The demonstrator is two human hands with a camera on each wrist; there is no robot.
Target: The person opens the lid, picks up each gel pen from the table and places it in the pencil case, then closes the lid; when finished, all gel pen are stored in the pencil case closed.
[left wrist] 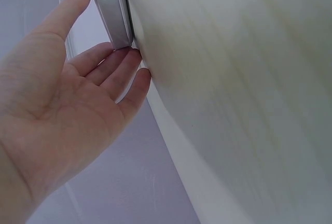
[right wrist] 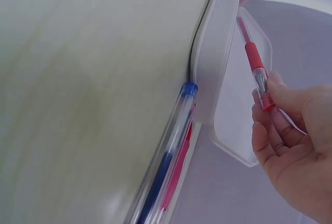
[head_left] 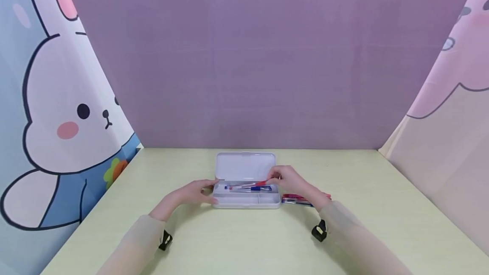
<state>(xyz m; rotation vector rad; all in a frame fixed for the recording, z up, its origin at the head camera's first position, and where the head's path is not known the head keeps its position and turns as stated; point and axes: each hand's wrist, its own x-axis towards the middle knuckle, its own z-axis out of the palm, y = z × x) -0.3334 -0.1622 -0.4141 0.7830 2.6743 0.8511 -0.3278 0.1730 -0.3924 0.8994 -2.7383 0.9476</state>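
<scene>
A white pencil case [head_left: 237, 199] lies with its lid [head_left: 244, 166] raised at the back. My left hand [head_left: 196, 192] grips the case's left end, thumb and fingers spread across it; the left wrist view shows the fingertips low at the case wall [left wrist: 111, 11]. Between thumb and fingers, my right hand [head_left: 292, 181] pinches a red pen [right wrist: 253, 55] by one end, over the rear compartment. A blue pen [head_left: 261, 188] lies in that compartment, partly overlapped by the red one. The front compartments hold nothing visible.
Right of the case, several red and blue pens [head_left: 296, 200] lie together on the table [head_left: 244, 241], partly beneath my right forearm. A blue-capped pen [right wrist: 161, 172] points at the case's corner. A purple cloth [head_left: 244, 63] hangs behind the table, with patterned cloths at both sides.
</scene>
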